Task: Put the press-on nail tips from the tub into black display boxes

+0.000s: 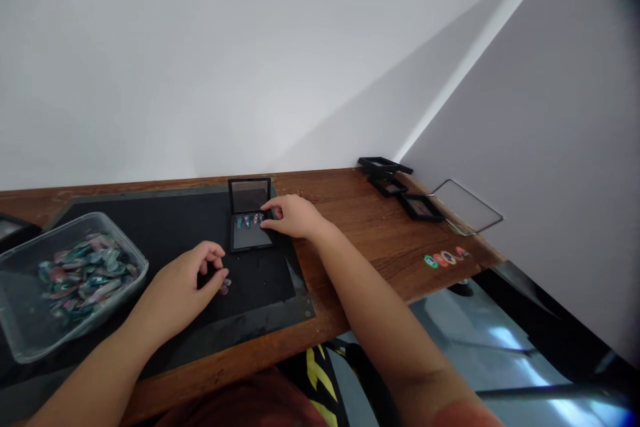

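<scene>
A small black case (251, 238) stands with its see-through lid (250, 196) raised on the black mat. Across its grey inside runs a row of several small glossy teal and pinkish pieces (247, 221), shaped like false nails. My right hand (295, 215) reaches over the case's right side, thumb and forefinger at either end of the rightmost piece (262, 219). My left hand (193, 279) rests low over the mat, fingers curled and thumb apart from the forefinger. Beside its thumb lie a few small pinkish pieces (225, 287). Nothing shows between the left fingertips.
On the left, a clear plastic tub (37, 345) holds many glossy teal and pink pieces (93, 273). Another black case (17, 230) sits at the left edge. Several black cases (420, 207), a wire frame (475, 197) and round stickers (449, 258) lie toward the wooden table's right side.
</scene>
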`<action>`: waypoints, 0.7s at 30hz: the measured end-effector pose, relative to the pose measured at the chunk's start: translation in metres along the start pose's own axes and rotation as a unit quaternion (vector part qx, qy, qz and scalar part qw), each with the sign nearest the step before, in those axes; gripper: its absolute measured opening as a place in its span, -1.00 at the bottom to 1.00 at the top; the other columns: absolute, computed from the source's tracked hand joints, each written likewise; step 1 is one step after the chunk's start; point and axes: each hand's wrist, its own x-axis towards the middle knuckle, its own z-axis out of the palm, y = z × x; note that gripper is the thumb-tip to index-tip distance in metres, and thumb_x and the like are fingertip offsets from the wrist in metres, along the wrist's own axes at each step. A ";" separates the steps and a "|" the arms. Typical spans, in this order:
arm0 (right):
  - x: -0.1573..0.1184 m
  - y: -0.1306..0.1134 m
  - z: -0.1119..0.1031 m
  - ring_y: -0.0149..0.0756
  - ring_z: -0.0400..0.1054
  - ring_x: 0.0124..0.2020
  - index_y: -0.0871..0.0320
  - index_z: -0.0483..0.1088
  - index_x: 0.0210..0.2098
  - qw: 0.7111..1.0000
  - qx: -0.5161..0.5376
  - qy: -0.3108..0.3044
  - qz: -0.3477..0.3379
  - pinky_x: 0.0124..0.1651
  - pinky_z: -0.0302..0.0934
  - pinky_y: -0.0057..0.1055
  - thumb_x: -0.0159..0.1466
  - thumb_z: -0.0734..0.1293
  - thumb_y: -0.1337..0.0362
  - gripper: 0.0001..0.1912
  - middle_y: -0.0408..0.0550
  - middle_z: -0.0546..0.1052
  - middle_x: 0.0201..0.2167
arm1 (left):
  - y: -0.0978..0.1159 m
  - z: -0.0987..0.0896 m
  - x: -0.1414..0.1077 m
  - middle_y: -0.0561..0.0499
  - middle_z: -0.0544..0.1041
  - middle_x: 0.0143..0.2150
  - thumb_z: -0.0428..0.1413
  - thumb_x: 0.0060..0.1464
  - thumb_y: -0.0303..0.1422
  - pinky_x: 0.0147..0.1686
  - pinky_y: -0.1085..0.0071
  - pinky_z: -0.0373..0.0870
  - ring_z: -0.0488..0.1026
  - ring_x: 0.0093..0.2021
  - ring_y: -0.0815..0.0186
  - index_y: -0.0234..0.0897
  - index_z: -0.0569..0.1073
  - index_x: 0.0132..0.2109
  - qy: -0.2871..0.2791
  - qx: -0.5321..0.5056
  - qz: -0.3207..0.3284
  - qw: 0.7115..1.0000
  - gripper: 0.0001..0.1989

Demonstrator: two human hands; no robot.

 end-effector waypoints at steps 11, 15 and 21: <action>-0.008 -0.011 0.007 -0.48 0.18 -0.51 0.17 0.61 -0.11 0.976 0.160 0.015 -0.145 -0.37 0.02 -0.46 0.23 0.50 0.05 -0.64 -0.29 0.29 -0.56 | -0.001 0.003 -0.002 0.02 0.60 -0.19 0.15 0.21 0.01 -0.22 0.28 0.38 0.51 -0.25 0.21 -0.10 0.40 0.05 0.103 -0.123 -0.013 0.987 -0.60; -0.014 -0.027 0.018 -0.49 0.15 -0.51 0.17 0.64 -0.18 0.948 0.216 -0.065 -0.225 -0.39 0.00 -0.47 0.21 0.52 0.02 -0.65 -0.28 0.30 -0.56 | 0.004 0.000 -0.004 0.03 0.62 -0.21 0.24 0.15 0.01 -0.20 0.32 0.40 0.52 -0.24 0.24 -0.11 0.42 0.02 0.175 -0.188 -0.011 0.966 -0.58; -0.020 -0.039 0.024 -0.49 0.20 -0.49 0.18 0.65 -0.21 0.939 0.233 -0.070 -0.241 -0.36 0.05 -0.49 0.29 0.46 0.11 -0.75 -0.23 0.40 -0.55 | 0.003 0.002 -0.004 0.01 0.66 -0.20 0.25 0.16 -0.04 -0.20 0.32 0.45 0.59 -0.20 0.22 -0.14 0.44 -0.02 0.164 -0.240 -0.016 0.957 -0.62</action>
